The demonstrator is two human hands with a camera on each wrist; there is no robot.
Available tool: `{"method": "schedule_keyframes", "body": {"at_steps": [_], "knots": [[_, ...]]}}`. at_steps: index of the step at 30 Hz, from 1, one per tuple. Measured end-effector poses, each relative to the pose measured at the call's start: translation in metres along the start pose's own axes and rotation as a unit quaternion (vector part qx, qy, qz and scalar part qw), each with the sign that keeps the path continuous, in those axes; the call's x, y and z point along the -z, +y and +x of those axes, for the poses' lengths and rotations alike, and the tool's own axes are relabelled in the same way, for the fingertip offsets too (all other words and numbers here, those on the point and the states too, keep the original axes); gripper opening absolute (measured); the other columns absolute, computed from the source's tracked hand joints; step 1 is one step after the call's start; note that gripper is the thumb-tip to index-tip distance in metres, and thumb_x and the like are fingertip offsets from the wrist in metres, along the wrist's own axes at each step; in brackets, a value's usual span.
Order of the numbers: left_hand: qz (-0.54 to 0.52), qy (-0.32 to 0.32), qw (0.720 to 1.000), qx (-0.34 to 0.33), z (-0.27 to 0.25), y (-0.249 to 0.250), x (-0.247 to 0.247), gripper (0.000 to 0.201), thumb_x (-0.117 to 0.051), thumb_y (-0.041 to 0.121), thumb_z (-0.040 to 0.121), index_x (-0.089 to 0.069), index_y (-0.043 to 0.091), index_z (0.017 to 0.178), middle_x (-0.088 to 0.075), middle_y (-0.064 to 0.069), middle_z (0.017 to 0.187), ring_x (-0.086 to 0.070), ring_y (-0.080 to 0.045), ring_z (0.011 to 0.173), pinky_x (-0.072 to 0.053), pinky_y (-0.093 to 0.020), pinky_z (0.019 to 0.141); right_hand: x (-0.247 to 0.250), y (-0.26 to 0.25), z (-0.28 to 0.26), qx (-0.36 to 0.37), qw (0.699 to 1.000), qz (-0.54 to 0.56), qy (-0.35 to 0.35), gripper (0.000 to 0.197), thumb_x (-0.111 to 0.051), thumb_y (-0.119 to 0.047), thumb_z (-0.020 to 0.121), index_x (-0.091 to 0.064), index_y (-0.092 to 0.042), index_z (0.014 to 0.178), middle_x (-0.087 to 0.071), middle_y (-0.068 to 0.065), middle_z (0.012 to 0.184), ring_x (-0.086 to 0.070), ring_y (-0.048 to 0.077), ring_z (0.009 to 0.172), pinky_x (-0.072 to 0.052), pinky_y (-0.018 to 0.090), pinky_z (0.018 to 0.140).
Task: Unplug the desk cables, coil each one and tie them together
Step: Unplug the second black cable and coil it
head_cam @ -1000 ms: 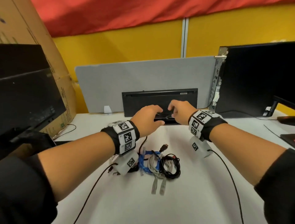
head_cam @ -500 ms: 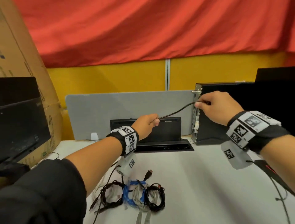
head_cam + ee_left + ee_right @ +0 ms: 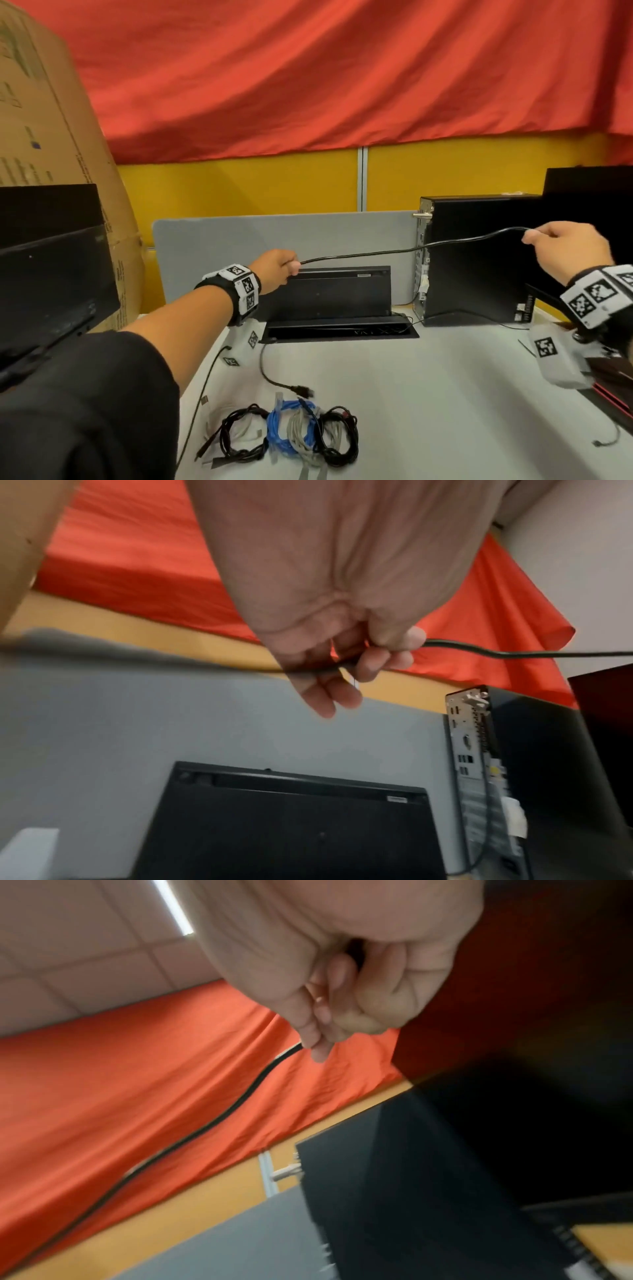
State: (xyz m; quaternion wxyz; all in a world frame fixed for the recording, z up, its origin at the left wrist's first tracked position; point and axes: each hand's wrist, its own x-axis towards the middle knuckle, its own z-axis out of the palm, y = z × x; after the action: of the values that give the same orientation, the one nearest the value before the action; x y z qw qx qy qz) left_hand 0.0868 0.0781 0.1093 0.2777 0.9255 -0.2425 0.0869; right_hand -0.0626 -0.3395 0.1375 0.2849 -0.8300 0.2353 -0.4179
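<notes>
Above the white desk [image 3: 445, 394], a thin black cable [image 3: 411, 248] stretches in the air between both hands. The left hand [image 3: 274, 275] pinches one end with curled fingers; the right hand [image 3: 568, 255] grips the other beside the black computer tower [image 3: 479, 260]. Near the front edge lie coiled black, blue and grey cables [image 3: 294, 433].

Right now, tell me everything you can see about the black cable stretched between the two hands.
The black cable is thin, round and smooth, rubbery-looking. It runs in the air above the desk, nearly level with a slight sag and a few kinks. The left hand pinches one end between thumb and fingers; the right hand pinches it higher up, in front of the computer tower. No plug shows on the stretched part, and nothing else touches it.
</notes>
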Motion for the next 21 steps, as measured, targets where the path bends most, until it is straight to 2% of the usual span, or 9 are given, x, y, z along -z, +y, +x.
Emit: {"method": "schedule_keyframes", "body": {"at_steps": [3,7,8,11,13,15,17,19,21], "knots": [[-0.01,0.021,0.999,0.037,-0.007,-0.025,0.011,0.024,-0.043,0.017,0.102,-0.055,0.013,0.082,-0.047,-0.008,0.071,-0.047,-0.022,0.065,-0.043,-0.027,0.063,-0.001,0.027,-0.002,-0.055,0.998,0.02,-0.004,0.019,-0.058,-0.033,0.09,-0.07,-0.018,0.086,-0.065,0.01,0.085,-0.06,0.033,0.082,-0.05,0.04,0.074],[-0.056,0.081,0.995,0.029,-0.007,-0.019,0.013,0.023,-0.045,0.022,0.102,-0.059,0.014,0.084,-0.042,-0.005,0.061,-0.04,-0.018,0.054,-0.039,-0.025,0.054,-0.029,0.024,-0.025,-0.071,0.986,0.029,-0.149,0.011,-0.066,-0.02,0.086,-0.074,-0.014,0.081,-0.07,0.01,0.073,-0.062,0.025,0.065,-0.051,0.033,0.062],[-0.047,0.093,0.994,0.012,-0.005,-0.01,0.011,0.023,-0.046,0.024,0.101,-0.06,0.016,0.085,-0.043,-0.003,0.06,-0.039,-0.017,0.053,-0.036,-0.024,0.053,-0.039,0.018,-0.032,-0.063,0.978,0.0,-0.2,0.012,-0.065,-0.019,0.088,-0.074,-0.011,0.089,-0.072,0.01,0.078,-0.065,0.024,0.068,-0.054,0.033,0.064],[-0.046,0.103,0.993,-0.044,-0.001,0.024,0.004,0.022,-0.048,0.028,0.101,-0.06,0.019,0.084,-0.043,0.004,0.056,-0.037,-0.012,0.049,-0.03,-0.024,0.051,-0.059,-0.016,-0.058,-0.034,0.944,-0.127,-0.301,0.032,-0.047,-0.019,0.099,-0.06,-0.009,0.126,-0.063,0.006,0.126,-0.06,0.021,0.114,-0.048,0.032,0.098],[-0.046,0.09,0.992,-0.077,0.001,0.044,-0.002,0.021,-0.049,0.029,0.1,-0.061,0.019,0.085,-0.043,0.008,0.056,-0.037,-0.009,0.05,-0.03,-0.024,0.051,-0.065,-0.039,-0.068,0.005,0.942,-0.105,-0.318,0.033,-0.043,-0.016,0.099,-0.06,-0.007,0.125,-0.061,0.011,0.127,-0.058,0.025,0.115,-0.047,0.034,0.099],[-0.038,0.073,0.991,-0.106,0.002,0.064,-0.008,0.02,-0.05,0.03,0.1,-0.062,0.021,0.087,-0.045,0.011,0.058,-0.039,-0.007,0.051,-0.031,-0.023,0.052,-0.067,-0.063,-0.081,0.091,0.958,-0.038,-0.27,0.035,-0.045,-0.023,0.098,-0.057,-0.011,0.129,-0.06,0.011,0.129,-0.057,0.026,0.116,-0.046,0.037,0.1],[-0.041,0.063,0.989,-0.131,0.001,0.083,-0.015,0.02,-0.05,0.031,0.099,-0.063,0.021,0.088,-0.047,0.011,0.059,-0.04,-0.005,0.051,-0.032,-0.022,0.051,-0.072,-0.087,-0.093,0.19,0.96,-0.004,-0.203,0.053,-0.048,-0.039,0.095,-0.04,-0.019,0.144,-0.05,0.01,0.138,-0.045,0.027,0.128,-0.036,0.041,0.106],[-0.061,0.063,0.985,-0.146,-0.001,0.097,-0.019,0.021,-0.051,0.032,0.099,-0.064,0.02,0.088,-0.045,0.011,0.056,-0.039,-0.001,0.044,-0.031,-0.017,0.047,-0.071,-0.107,-0.104,0.273,0.951,-0.101,-0.105,0.063,-0.045,-0.054,0.091,-0.032,-0.027,0.146,-0.043,0.012,0.132,-0.034,0.03,0.125,-0.029,0.046,0.105],[-0.08,0.065,0.983,-0.153,-0.004,0.104,-0.021,0.022,-0.052,0.032,0.099,-0.066,0.019,0.089,-0.042,0.011,0.053,-0.039,0.001,0.039,-0.028,-0.011,0.041,-0.067,-0.118,-0.109,0.295,0.932,-0.209,-0.021,0.055,-0.042,-0.059,0.09,-0.045,-0.031,0.137,-0.04,0.012,0.123,-0.032,0.031,0.115,-0.029,0.047,0.096]]}}
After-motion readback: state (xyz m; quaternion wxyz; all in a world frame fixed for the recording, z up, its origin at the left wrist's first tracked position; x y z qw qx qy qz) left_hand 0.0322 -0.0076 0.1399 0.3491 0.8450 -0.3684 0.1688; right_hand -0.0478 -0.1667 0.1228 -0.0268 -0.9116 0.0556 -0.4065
